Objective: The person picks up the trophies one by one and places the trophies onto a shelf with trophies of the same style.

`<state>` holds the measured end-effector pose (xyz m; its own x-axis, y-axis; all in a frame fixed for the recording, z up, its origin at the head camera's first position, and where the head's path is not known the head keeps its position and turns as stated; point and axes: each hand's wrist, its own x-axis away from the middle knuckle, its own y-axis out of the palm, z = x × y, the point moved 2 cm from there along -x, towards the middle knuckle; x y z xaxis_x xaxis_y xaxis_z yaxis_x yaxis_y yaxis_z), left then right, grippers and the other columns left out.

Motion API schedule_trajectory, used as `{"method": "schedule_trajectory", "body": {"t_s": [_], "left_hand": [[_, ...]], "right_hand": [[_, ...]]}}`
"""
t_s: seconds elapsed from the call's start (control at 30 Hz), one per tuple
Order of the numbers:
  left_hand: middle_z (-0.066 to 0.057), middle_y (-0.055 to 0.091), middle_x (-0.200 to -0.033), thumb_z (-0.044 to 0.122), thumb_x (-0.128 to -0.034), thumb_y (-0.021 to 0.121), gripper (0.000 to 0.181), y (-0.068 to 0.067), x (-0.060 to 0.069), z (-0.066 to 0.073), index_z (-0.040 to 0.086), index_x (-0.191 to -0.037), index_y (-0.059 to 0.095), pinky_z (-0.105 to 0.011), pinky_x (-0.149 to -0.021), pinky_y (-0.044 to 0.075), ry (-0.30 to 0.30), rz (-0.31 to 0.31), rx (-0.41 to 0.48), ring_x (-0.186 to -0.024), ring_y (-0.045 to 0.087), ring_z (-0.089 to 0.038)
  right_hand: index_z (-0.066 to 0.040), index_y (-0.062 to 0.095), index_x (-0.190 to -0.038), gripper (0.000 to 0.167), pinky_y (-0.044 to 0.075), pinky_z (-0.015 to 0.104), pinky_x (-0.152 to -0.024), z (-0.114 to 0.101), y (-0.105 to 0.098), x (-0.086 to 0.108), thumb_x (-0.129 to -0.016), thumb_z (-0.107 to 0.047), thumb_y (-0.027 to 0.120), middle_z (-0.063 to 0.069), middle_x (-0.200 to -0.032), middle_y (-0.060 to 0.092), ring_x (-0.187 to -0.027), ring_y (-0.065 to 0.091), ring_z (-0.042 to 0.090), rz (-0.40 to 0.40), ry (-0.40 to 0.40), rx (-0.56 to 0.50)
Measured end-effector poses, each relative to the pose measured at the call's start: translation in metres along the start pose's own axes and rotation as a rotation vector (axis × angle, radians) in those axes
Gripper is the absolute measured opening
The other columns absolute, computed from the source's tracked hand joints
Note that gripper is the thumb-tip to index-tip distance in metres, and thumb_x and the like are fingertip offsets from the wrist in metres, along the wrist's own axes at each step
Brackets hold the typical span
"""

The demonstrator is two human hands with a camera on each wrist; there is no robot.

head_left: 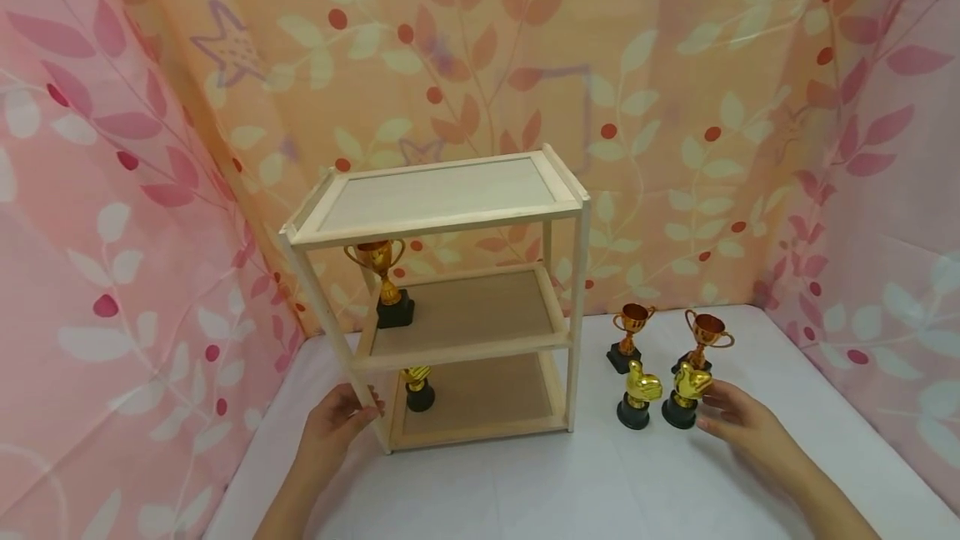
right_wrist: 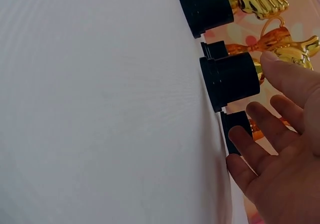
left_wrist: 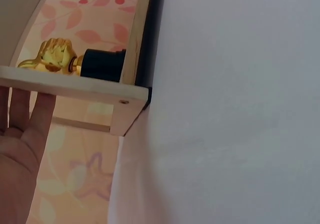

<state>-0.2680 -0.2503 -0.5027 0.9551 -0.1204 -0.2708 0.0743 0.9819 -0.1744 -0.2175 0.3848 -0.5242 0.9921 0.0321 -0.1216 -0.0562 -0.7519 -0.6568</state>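
Observation:
My left hand (head_left: 337, 423) holds the front left post of a small three-tier wooden shelf (head_left: 480, 348); in the left wrist view its fingers (left_wrist: 42, 111) reach behind the post. My right hand (head_left: 742, 423) is beside the right-hand gold thumbs-up trophy (head_left: 686, 394), fingers spread and thumb close to it; whether they touch I cannot tell. Another thumbs-up trophy (head_left: 637, 394) stands just left of that one. Behind them are two cup trophies, one on the left (head_left: 633, 323) and one on the right (head_left: 708, 332).
A cup trophy (head_left: 390, 282) stands on the middle tier's left side. On the bottom tier, a gold trophy on a black base (head_left: 420, 390) is partly hidden by the tier above. Patterned curtains (head_left: 675, 107) enclose the white table (head_left: 540, 490) at the back and sides.

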Motion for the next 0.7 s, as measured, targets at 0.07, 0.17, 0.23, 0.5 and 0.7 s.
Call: {"method": "schedule_trajectory", "body": {"t_s": [0.07, 0.17, 0.23, 0.5, 0.7], "left_hand": [[-0.019, 0.063, -0.116, 0.01, -0.0954, 0.072, 0.036, -0.001, -0.002, 0.0, -0.005, -0.123, 0.056, -0.029, -0.091, 0.059, -0.014, -0.024, -0.003, -0.103, 0.072, -0.017], [-0.02, 0.062, -0.116, 0.01, -0.0955, 0.072, 0.032, -0.003, -0.004, -0.001, -0.001, -0.121, 0.056, -0.028, -0.09, 0.059, -0.024, -0.041, -0.001, -0.103, 0.072, -0.017], [-0.022, 0.062, -0.116, 0.008, -0.0957, 0.071, 0.031, -0.004, -0.005, -0.002, -0.002, -0.12, 0.055, -0.028, -0.09, 0.059, -0.017, -0.044, 0.007, -0.102, 0.072, -0.017], [-0.022, 0.062, -0.115, 0.005, -0.0968, 0.069, 0.033, -0.003, -0.009, -0.003, -0.005, -0.124, 0.051, -0.028, -0.091, 0.059, -0.01, -0.078, 0.039, -0.103, 0.072, -0.018], [-0.012, 0.068, -0.108, 0.0, -0.0973, 0.066, 0.028, -0.006, -0.009, -0.003, -0.005, -0.12, 0.05, -0.029, -0.091, 0.059, 0.026, -0.128, 0.058, -0.1, 0.072, -0.017]], "right_hand": [[0.002, 0.045, -0.146, 0.07, 0.052, 0.016, -0.086, 0.001, 0.001, -0.002, -0.093, -0.031, 0.077, 0.027, -0.137, 0.06, -0.12, 0.063, 0.029, -0.017, 0.045, -0.022], [0.004, 0.041, -0.148, 0.074, 0.051, 0.017, -0.084, 0.003, 0.002, -0.004, -0.094, -0.032, 0.076, 0.03, -0.139, 0.057, -0.121, 0.061, 0.04, -0.052, 0.088, -0.059], [0.004, 0.04, -0.15, 0.076, 0.05, 0.016, -0.084, 0.003, 0.003, -0.006, -0.094, -0.033, 0.076, 0.03, -0.14, 0.056, -0.123, 0.06, 0.042, -0.067, 0.111, -0.076], [0.007, 0.04, -0.149, 0.079, 0.051, 0.054, -0.103, 0.006, 0.004, -0.013, -0.093, -0.038, 0.075, 0.031, -0.142, 0.055, -0.128, 0.056, 0.047, -0.099, 0.141, -0.059], [0.007, 0.042, -0.148, 0.079, 0.045, 0.063, -0.106, 0.007, 0.01, -0.014, -0.093, -0.039, 0.076, 0.029, -0.14, 0.057, -0.127, 0.057, 0.046, -0.086, 0.166, -0.089]]}}
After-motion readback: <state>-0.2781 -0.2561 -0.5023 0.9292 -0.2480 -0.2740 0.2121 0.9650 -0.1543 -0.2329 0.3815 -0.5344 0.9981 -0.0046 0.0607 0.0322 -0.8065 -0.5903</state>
